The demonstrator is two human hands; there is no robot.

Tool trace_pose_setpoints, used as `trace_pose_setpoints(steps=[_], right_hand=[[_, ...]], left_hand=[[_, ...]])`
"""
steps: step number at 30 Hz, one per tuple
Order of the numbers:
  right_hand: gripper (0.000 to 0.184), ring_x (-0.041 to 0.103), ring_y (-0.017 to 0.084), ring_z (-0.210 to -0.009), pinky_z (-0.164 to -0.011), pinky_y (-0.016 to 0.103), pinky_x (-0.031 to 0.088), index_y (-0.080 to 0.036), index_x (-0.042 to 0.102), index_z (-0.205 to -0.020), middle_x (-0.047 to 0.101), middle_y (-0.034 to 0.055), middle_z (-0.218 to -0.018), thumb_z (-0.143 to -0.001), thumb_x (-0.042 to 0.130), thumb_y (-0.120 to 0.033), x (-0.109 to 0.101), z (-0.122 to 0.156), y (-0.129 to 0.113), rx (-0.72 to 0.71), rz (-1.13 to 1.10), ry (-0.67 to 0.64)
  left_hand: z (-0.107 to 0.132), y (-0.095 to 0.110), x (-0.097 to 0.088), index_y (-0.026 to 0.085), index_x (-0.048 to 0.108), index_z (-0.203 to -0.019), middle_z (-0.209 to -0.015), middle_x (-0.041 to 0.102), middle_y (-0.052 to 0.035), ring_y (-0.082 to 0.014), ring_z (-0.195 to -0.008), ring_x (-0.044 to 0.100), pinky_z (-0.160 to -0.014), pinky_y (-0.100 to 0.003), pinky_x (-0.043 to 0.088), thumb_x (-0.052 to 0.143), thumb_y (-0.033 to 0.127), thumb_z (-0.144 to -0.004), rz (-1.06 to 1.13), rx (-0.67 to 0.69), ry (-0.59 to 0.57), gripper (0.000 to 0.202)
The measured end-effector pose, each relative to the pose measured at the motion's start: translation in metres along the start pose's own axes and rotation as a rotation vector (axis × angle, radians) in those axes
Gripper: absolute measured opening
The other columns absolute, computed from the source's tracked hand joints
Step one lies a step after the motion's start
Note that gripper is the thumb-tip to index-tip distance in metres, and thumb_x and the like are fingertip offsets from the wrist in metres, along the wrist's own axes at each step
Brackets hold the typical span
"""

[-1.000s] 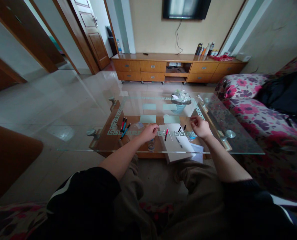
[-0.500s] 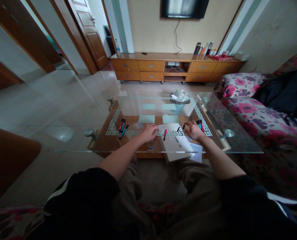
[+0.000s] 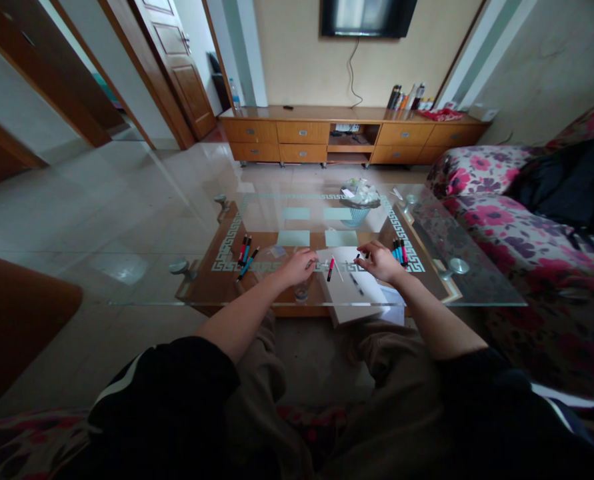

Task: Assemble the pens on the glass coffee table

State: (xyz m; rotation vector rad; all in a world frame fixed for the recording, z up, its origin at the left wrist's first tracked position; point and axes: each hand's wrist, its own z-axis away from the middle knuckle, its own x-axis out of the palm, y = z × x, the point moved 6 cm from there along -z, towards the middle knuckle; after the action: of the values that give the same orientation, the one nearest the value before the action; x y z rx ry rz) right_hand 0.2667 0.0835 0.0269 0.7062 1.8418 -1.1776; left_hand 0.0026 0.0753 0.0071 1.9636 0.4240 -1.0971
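Note:
My left hand [image 3: 299, 263] rests curled on the glass coffee table [image 3: 177, 280], at the left edge of a white sheet of paper [image 3: 349, 287]; what its fingers hold, if anything, is hidden. My right hand [image 3: 379, 260] is over the paper's far right corner, fingers pinched around a small dark pen cap [image 3: 357, 257]. A red pen [image 3: 331, 268] lies on the paper between the hands. A few pens [image 3: 399, 251] lie just right of my right hand. Three more pens [image 3: 247, 253] lie to the left.
A small basket of crumpled paper [image 3: 359, 200] stands at the table's far side. Pale green notes [image 3: 297, 237] lie beyond the paper. A floral sofa [image 3: 501, 200] runs along the right. A wooden TV cabinet [image 3: 351, 137] lines the far wall.
My right hand has moved left from the table's right side to the paper's corner, leaving a few pens lying where it was. My left hand has stayed put.

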Motion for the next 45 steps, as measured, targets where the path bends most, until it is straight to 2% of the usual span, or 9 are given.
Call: trace_pose_setpoints(steps=[5, 14, 17, 21, 25, 32, 36, 41, 45], right_hand=[[0.039, 0.065, 0.025, -0.095, -0.089, 0.038, 0.054, -0.014, 0.065, -0.123, 0.062, 0.0128, -0.109, -0.09, 0.066, -0.035, 0.0, -0.001, 0.001, 0.007, 0.023, 0.021], [0.042, 0.065, 0.025, -0.093, -0.094, 0.041, 0.054, -0.014, 0.063, -0.127, 0.057, 0.0136, -0.115, -0.089, 0.065, -0.033, -0.002, 0.001, 0.005, 0.027, 0.028, 0.025], [0.043, 0.065, 0.025, -0.094, -0.096, 0.041, 0.053, -0.014, 0.063, -0.128, 0.056, 0.0137, -0.116, -0.089, 0.065, -0.032, -0.003, 0.002, 0.006, 0.038, 0.032, 0.024], [0.044, 0.065, 0.024, -0.094, -0.099, 0.04, 0.053, -0.013, 0.063, -0.128, 0.056, 0.0143, -0.117, -0.089, 0.064, -0.031, -0.003, 0.002, 0.007, 0.051, 0.038, 0.008], [0.043, 0.065, 0.025, -0.094, -0.099, 0.041, 0.053, -0.013, 0.063, -0.128, 0.056, 0.0141, -0.117, -0.088, 0.064, -0.03, -0.002, 0.002, 0.009, 0.061, 0.033, 0.011], [0.049, 0.061, 0.028, -0.109, -0.109, 0.041, 0.049, -0.01, 0.064, -0.127, 0.057, 0.017, -0.118, -0.079, 0.053, -0.007, 0.001, 0.0, 0.016, 0.029, 0.037, 0.02], [0.052, 0.061, 0.028, -0.11, -0.11, 0.043, 0.048, -0.01, 0.064, -0.127, 0.057, 0.0171, -0.118, -0.077, 0.052, -0.005, 0.002, 0.0, 0.02, 0.039, 0.046, 0.02], [0.053, 0.061, 0.028, -0.11, -0.109, 0.042, 0.049, -0.01, 0.064, -0.127, 0.057, 0.0172, -0.118, -0.075, 0.052, -0.005, 0.003, 0.001, 0.023, 0.045, 0.05, 0.015], [0.053, 0.061, 0.029, -0.109, -0.108, 0.042, 0.049, -0.01, 0.064, -0.127, 0.058, 0.0174, -0.118, -0.074, 0.054, -0.007, 0.005, 0.001, 0.025, 0.048, 0.05, 0.009]], left_hand=[[0.002, 0.008, 0.007, 0.02, 0.07, -0.109, -0.111, 0.066, -0.0083, -0.0222, -0.105, 0.063, -0.096, -0.035, 0.051, 0.055, 0.015, -0.092, -0.046, 0.002, -0.047, 0.024], [-0.004, 0.045, 0.012, 0.024, 0.066, -0.124, -0.129, 0.063, -0.0102, -0.0269, -0.124, 0.057, -0.113, -0.044, 0.044, 0.053, 0.025, -0.096, -0.07, 0.104, -0.056, 0.031], [-0.002, 0.042, 0.018, 0.021, 0.064, -0.13, -0.147, 0.055, -0.0127, -0.0315, -0.136, 0.049, -0.119, -0.05, 0.039, 0.061, 0.036, -0.093, -0.069, 0.113, -0.077, 0.04], [0.003, 0.031, 0.025, 0.023, 0.06, -0.137, -0.152, 0.052, -0.0116, -0.0307, -0.146, 0.042, -0.124, -0.05, 0.032, 0.068, 0.034, -0.088, -0.064, 0.138, -0.135, 0.05], [0.003, 0.024, 0.024, 0.024, 0.06, -0.135, -0.151, 0.055, -0.0117, -0.0304, -0.147, 0.042, -0.124, -0.051, 0.031, 0.069, 0.036, -0.088, -0.066, 0.128, -0.145, 0.049], [0.002, 0.032, 0.024, 0.023, 0.059, -0.132, -0.152, 0.054, -0.0126, -0.032, -0.148, 0.041, -0.124, -0.053, 0.028, 0.072, 0.042, -0.087, -0.057, 0.131, -0.165, 0.05], [0.001, 0.032, 0.022, 0.022, 0.054, -0.135, -0.148, 0.054, -0.014, -0.0338, -0.142, 0.045, -0.121, -0.052, 0.032, 0.077, 0.044, -0.081, -0.039, 0.07, -0.124, 0.063], [-0.001, 0.022, 0.018, 0.02, 0.058, -0.134, -0.135, 0.06, -0.0133, -0.0307, -0.126, 0.054, -0.113, -0.049, 0.041, 0.062, 0.027, -0.088, -0.08, -0.008, -0.05, 0.046], [0.001, 0.02, 0.018, 0.022, 0.063, -0.133, -0.136, 0.061, -0.0108, -0.0277, -0.126, 0.053, -0.114, -0.047, 0.039, 0.052, 0.02, -0.094, -0.131, 0.037, -0.083, 0.04]])
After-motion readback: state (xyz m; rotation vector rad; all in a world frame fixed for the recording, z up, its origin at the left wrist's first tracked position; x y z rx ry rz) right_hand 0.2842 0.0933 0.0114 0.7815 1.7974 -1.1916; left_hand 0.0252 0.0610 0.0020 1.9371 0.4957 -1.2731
